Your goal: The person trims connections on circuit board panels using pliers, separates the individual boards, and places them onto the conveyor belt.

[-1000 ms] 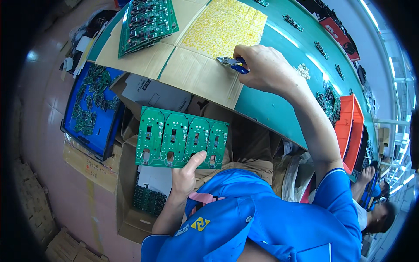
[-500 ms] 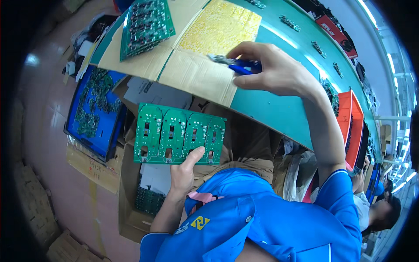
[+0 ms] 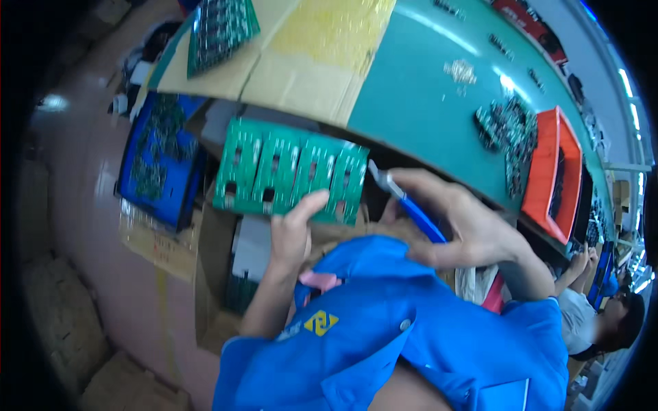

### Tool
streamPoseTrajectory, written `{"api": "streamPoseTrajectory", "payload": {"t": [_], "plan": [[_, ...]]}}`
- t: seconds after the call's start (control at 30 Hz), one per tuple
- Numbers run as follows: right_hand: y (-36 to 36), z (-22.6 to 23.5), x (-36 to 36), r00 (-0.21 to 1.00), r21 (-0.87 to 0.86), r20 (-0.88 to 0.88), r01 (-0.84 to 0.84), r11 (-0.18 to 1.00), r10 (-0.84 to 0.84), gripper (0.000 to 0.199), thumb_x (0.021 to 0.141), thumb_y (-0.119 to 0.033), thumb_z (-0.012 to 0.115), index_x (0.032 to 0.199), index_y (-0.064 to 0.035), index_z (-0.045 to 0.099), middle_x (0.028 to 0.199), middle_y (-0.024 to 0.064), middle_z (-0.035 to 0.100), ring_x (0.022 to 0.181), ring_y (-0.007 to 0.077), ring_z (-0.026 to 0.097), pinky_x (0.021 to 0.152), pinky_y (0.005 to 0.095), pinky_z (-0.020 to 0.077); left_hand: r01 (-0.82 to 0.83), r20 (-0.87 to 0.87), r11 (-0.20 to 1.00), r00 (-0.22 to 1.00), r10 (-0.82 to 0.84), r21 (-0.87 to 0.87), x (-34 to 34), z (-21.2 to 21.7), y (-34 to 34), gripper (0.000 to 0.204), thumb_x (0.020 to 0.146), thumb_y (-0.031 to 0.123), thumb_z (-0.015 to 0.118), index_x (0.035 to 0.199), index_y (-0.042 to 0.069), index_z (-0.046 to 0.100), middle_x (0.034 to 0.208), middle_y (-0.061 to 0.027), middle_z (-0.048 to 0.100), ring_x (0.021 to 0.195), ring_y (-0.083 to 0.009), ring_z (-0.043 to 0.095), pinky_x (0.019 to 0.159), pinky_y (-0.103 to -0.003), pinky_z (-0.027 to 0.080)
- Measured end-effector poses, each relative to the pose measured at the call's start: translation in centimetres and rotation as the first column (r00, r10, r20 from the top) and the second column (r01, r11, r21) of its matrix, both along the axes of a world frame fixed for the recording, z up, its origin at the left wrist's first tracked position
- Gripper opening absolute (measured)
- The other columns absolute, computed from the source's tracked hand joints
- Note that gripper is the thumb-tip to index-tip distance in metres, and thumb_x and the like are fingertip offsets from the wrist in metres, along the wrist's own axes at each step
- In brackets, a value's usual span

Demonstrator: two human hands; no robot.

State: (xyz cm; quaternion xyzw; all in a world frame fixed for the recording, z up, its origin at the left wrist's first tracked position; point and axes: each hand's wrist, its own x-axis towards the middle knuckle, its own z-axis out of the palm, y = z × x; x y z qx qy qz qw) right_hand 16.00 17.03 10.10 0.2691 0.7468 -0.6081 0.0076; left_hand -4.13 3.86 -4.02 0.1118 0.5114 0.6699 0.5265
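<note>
A green circuit board panel [image 3: 282, 168], divided into several like sections with rectangular cutouts, is held over my lap. My left hand [image 3: 295, 222] grips its lower edge, thumb lying on the face and the other fingers hidden behind. In my right hand [image 3: 459, 222] are blue-handled cutting pliers [image 3: 418, 214], their metal jaws beside the panel's right edge. Whether the jaws touch the board I cannot tell. A stack of similar green panels [image 3: 223, 34] rests on the cardboard at the table's far left.
Left of me is a blue tray [image 3: 164, 205] of small boards. On the green table [image 3: 418, 103] lie a heap of small boards [image 3: 507, 130] and a pale pile of bits [image 3: 460, 71], near an orange bin [image 3: 545, 185]. Another person [image 3: 582, 315] works at the right.
My right hand has come down from above the cardboard with the pliers, to the panel's right edge. The panel has risen and tilted slightly in my left hand. The view has shifted.
</note>
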Motion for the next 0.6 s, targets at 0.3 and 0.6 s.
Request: {"api": "streamPoseTrajectory", "payload": {"t": [0.3,0.6], "plan": [[-0.8,-4.6,0.3,0.996,0.672,-0.084,0.06,0.738,-0.005,0.056,0.068,-0.011,0.073,0.121,0.0034,0.057,0.096,0.017,0.061,0.089,0.0364,0.062,0.078,0.0443,0.053,0.021,0.121,0.998,0.992,-0.028,0.06,2.3,2.7,0.7,0.023,0.087,-0.001,0.065,0.109,-0.003,0.068,0.101,-0.0113,0.072,0.089,-0.0176,0.07,0.082,-0.032,0.056],[-0.8,-4.5,0.5,0.996,0.815,0.064,-0.085,0.573,0.056,0.066,0.068,-0.022,0.083,0.127,-0.0067,0.059,0.111,0.0122,0.064,0.101,0.0331,0.061,0.088,0.0435,0.0489,0.068,0.038,0.997,0.997,-0.069,0.038,3.4,2.6,-0.4,0.021,0.09,0.0,0.063,0.11,-0.006,0.067,0.1,-0.0139,0.072,0.089,-0.0191,0.071,0.08,-0.032,0.058]]}}
